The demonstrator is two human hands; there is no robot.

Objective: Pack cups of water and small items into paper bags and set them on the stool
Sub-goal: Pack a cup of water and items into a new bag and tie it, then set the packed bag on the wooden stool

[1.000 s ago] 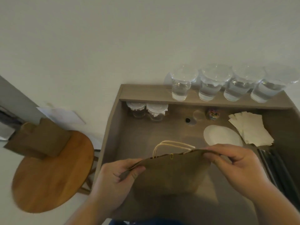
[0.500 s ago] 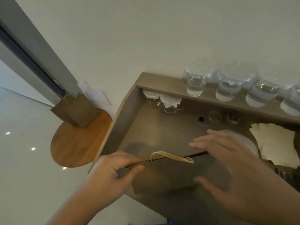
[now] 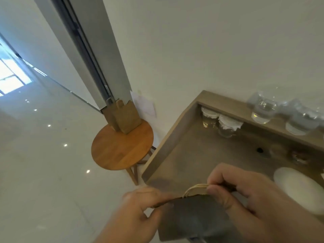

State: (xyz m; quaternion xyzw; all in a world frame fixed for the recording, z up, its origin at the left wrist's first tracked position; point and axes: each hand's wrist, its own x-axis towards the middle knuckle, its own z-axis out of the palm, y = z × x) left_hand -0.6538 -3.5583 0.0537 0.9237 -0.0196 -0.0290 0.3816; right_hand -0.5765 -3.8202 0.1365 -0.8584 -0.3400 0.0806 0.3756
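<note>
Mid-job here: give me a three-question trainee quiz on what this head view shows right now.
1. True or false: brown paper bags already stand on the round wooden stool.
2. The right hand pinches which part of the dark brown paper bag? A. its bottom B. its pale cord handles C. its side
3. Fill in: the left hand holds the bag's top ____.

Key
1. True; they stand at the stool's far edge, by the door frame.
2. B
3. Edge; thumb and fingers pinch the rim at its left end.
</note>
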